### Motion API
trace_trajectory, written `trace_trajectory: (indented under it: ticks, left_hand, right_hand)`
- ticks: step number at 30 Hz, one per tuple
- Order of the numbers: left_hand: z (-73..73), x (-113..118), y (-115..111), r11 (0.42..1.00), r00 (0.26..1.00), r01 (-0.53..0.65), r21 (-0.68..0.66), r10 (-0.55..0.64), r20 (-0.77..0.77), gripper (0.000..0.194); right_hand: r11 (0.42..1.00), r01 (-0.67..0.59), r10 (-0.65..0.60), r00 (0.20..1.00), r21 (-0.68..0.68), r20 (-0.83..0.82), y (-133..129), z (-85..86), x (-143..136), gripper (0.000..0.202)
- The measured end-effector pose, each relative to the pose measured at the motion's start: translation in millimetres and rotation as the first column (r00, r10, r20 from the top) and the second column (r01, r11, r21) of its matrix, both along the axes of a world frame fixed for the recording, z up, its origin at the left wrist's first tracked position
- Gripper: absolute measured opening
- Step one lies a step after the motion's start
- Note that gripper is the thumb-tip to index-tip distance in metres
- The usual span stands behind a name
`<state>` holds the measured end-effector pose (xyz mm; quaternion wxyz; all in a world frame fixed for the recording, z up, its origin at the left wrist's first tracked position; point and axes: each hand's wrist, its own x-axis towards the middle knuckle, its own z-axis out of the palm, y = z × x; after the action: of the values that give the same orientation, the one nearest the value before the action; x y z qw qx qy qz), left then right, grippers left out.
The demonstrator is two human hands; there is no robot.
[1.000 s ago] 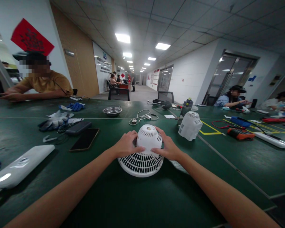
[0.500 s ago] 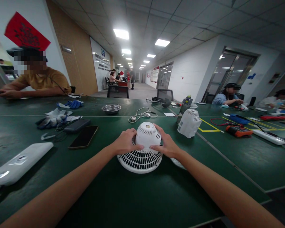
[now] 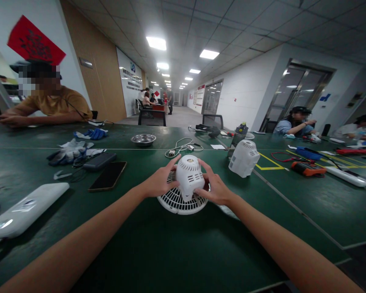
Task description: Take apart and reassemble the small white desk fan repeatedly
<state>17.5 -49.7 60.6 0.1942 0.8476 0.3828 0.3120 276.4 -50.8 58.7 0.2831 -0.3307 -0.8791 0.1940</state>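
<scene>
Housing (image 3: 190, 175) cupped over grille (image 3: 179, 208)

The housing stands upright over the grille on the table (image 3: 171, 252). Left hand (image 3: 159, 182) and right hand (image 3: 217, 187) flank it, fingers spread and curved around it, thumbs at its near sides, probably to steady it.

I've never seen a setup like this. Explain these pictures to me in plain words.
No robot here: every picture comes from one camera worn on a person's head, looking forward and down. Their bare left hand and right hand hold a white vented housing between them, over a round slatted grille on the green table. A phone lies to the left, a metal bowl and pale cable farther back, and a similar white housing stands to the right.
</scene>
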Motion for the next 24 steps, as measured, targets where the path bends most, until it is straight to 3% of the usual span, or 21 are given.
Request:
trace_trajectory:
  ticks: [3,5,11,24]
  left_hand:
    - [-0.6,5.1,-5.9,0.999,0.999,0.043,0.005,-0.043,0.010,0.123]
    - [-0.8,10.7,-10.9,1.000,1.000,0.014,0.014,-0.014,0.009,0.131]
    - [3.2,22.3,-24.8,0.997,0.998,-0.055,0.047,0.054,0.029,0.121]
    - [-5.1,22.3,-19.9,0.993,0.993,-0.105,0.058,0.101,0.061,0.111]
  right_hand:
    - [0.997,-0.069,0.068,0.997,-0.023,-0.030,-1.3,-0.5,-1.2,0.093]
    - [0.996,-0.090,0.090,0.995,-0.027,-0.033,-1.0,0.0,-1.5,0.095]
    - [0.997,-0.076,0.075,0.997,-0.032,-0.015,-1.1,3.8,-2.2,0.100]
    - [0.991,-0.080,0.078,0.997,-0.109,-0.027,-2.1,9.8,-2.8,0.096]
